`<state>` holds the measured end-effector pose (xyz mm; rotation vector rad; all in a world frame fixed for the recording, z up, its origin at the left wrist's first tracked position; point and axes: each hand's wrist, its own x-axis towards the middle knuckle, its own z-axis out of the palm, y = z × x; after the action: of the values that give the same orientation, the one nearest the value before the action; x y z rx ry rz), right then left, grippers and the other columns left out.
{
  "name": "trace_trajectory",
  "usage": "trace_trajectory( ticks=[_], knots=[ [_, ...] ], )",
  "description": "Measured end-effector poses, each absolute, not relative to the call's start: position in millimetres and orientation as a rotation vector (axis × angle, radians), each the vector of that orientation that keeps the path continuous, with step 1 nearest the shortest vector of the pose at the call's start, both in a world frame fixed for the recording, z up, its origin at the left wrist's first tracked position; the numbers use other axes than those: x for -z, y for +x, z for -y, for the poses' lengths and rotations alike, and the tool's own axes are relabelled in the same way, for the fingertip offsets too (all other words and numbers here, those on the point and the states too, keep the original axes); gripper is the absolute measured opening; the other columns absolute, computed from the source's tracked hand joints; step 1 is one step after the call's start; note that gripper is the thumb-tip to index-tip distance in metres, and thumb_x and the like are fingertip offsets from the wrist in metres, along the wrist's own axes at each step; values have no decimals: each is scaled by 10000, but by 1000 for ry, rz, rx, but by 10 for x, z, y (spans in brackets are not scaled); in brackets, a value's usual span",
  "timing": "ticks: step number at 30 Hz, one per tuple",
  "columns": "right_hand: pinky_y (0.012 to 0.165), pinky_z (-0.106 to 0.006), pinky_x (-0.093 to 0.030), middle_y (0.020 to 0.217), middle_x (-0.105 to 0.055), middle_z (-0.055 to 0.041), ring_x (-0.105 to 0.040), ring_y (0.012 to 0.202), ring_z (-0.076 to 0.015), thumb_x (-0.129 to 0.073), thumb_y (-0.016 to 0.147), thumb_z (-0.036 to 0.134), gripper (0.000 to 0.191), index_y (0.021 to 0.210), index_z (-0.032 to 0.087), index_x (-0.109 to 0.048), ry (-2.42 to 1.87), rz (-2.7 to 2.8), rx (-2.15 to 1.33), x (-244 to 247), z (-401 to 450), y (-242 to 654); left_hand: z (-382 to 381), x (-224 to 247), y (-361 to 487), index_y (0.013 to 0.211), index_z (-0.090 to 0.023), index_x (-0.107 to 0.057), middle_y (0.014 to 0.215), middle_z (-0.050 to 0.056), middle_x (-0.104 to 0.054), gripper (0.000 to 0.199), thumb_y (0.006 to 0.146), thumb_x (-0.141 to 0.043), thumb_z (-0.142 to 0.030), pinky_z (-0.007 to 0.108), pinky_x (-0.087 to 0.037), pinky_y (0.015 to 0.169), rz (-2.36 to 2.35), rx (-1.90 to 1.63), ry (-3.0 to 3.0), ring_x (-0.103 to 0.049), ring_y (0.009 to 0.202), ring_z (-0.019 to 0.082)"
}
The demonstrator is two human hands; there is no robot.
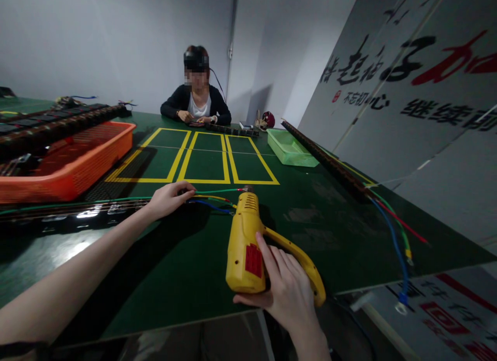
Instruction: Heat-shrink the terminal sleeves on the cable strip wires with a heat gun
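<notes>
Left hand (173,198): thumb and fingers pinching the green wire (217,191) a little back from its red-sleeved end, which sits right at the metal nozzle of the yellow heat gun (243,247); can't tell if they touch. Right hand (289,283): fingers wrapped on the gun body, one finger along the side by the red label, thumb at the rear end, loop handle just beside the hand. Gun is over the near part of the green worktop (174,283), nozzle pointing away. Yellow wire (213,197) and blue wire (213,205) lie just nearer than the green one, ends close to the gun's front. Dark strip assembly (116,211) runs left, partly behind the left forearm. Orange basket (81,169) beyond it; light green basket (293,158) far right, beside a long dark bar (326,156). Co-worker (198,104) sits at the far edge.
</notes>
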<state>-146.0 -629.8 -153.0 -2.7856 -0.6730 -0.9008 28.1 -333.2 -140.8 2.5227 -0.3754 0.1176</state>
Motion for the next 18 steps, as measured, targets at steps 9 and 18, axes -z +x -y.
trace_trajectory(
  ticks=[9,18],
  knots=[
    [718,-356,-451,986,-630,-105,-588,817,-224,-502,662,821,1131,1462,66,-238,-2795,640,930,1525,6289,-1469,3372,1405,262,962,-248,-639,1007,12,-679,428,838,-387,-571,281,-392,709,348,-174,2551,-592,884,219],
    [691,-341,-443,924,-614,-99,-575,775,-206,-388,749,805,1004,1426,66,-328,-2718,749,816,1519,5927,-1514,3370,1443,292,957,-249,-641,1018,17,-679,455,819,-385,-599,293,-404,754,326,-190,2554,-592,882,223]
  ],
)
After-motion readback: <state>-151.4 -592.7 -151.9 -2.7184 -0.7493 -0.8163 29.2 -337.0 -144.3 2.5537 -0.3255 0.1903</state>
